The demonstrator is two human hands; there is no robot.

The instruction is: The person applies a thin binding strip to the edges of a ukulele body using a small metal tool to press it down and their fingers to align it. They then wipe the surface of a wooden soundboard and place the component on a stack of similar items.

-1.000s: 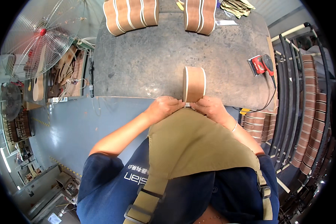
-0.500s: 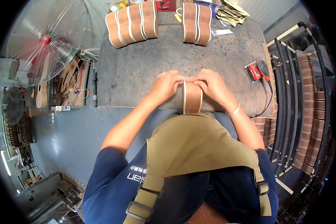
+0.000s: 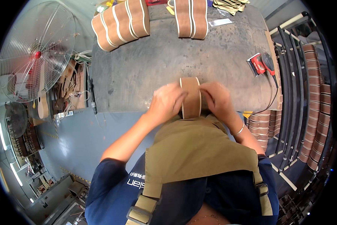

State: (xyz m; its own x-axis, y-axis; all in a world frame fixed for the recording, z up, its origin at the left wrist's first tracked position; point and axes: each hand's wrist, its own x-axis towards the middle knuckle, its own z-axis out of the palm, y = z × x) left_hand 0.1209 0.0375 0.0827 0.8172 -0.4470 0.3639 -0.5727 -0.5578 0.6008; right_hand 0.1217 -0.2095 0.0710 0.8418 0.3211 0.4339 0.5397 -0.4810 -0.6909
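A small brown wooden instrument body [image 3: 191, 96] shows its curved side, with a white binding strip along each edge. It sits at the near edge of the table, against my apron. At its left edge is my left hand [image 3: 166, 102], blurred, with the fingers curled in. My right hand [image 3: 218, 97] is by the right edge, thumb and fingers brought together close to the white binding. Any small thing inside either hand is hidden.
Several similar bodies [image 3: 121, 23] stand at the back left of the dark table [image 3: 146, 67]; more [image 3: 191, 18] stand at the back middle. A red and black sander [image 3: 261, 64] with a cord lies right. A large fan [image 3: 38, 54] is left, a pipe rack [image 3: 291, 97] right.
My hands have parted from a pinch together at the body's far end and come nearer, one to each side. The far end now shows uncovered.
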